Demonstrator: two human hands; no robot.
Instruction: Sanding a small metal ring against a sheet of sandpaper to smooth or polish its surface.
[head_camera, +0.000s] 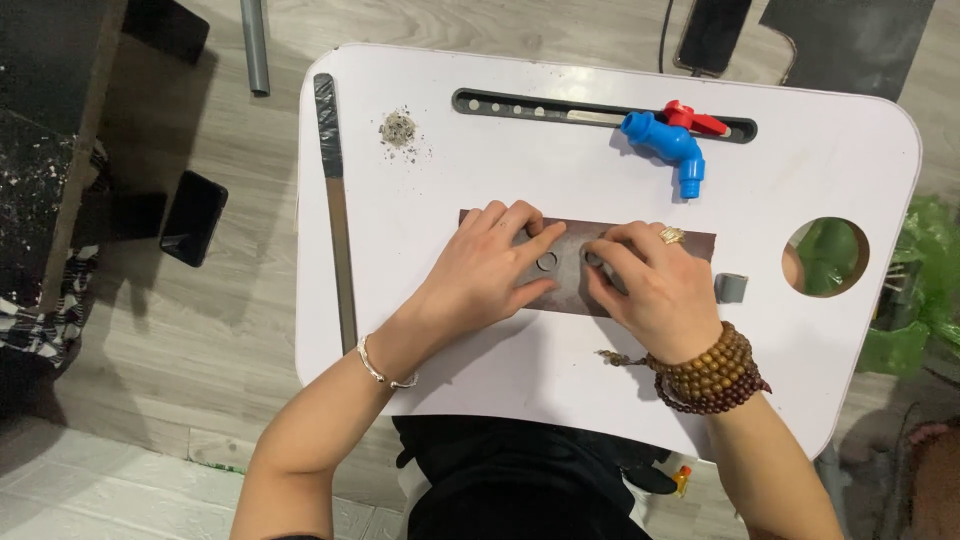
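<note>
A dark brown flat sheet (570, 248) with round holes punched in it lies across the middle of a small white table (480, 370). My left hand (490, 272) presses flat on its left half, forefinger stretched beside one hole. My right hand (655, 285), wearing a ring and wooden bead bracelets, rests on the right half with its fingertips at a second hole. Whether it pinches a small piece there is hidden by the fingers. A small grey cylinder (731, 288) stands just right of the sheet.
A blue plastic tap with a red handle (672, 138) lies by the dark slot (520, 106) at the table's far edge. Grey crumbs (398, 128) sit at far left. A long metal strip (336, 200) runs along the left edge. A round cup hole (826, 257) opens at right.
</note>
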